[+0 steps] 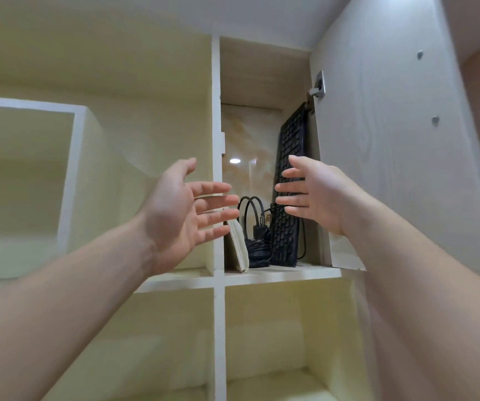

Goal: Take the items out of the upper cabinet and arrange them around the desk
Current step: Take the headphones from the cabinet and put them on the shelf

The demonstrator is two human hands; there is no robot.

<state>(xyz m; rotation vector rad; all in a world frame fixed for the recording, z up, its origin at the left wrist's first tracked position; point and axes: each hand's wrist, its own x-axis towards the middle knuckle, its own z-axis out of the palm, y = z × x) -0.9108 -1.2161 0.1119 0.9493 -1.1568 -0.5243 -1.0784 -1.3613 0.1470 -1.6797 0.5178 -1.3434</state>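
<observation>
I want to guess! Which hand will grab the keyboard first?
Probably the right hand: its open fingers are already in front of the upright black keyboard. The left hand is nearer the divider.

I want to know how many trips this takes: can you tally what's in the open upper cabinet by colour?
Black: 2, an upright black plastic keyboard against the right wall and a pair of black headphones with coiled cable.
Cream: 1, a slim cream pouch or notebook leaning at the left.
Total: 3, none yet held by either hand.
</observation>
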